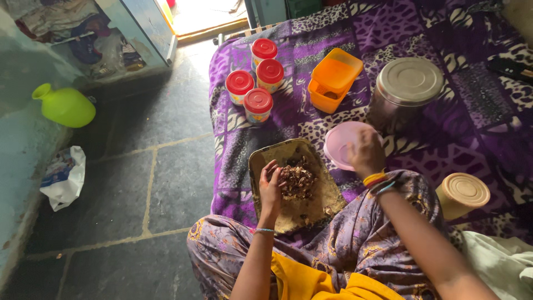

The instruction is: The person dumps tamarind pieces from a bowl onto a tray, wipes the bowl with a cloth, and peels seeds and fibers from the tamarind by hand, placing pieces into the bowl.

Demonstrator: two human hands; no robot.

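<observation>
A flat woven tray [266, 158] lies on the purple patterned bedspread [422, 33], with a heap of brown dried pieces [298, 180] on it. My left hand [270, 186] rests on the tray's left side, its fingers curled against the heap. Over a pink round bowl [337, 143] just right of the tray is my right hand [365, 153], fingers bunched; whether they hold anything is hidden. Bangles ring that wrist.
Several small red-lidded jars [257, 101] stand at the bed's far left. An orange lidded box [333, 78], a steel lidded pot [404, 89] and a tan jar [461, 194] sit around. A green pot [65, 105] and a white bag [64, 178] lie on the stone floor.
</observation>
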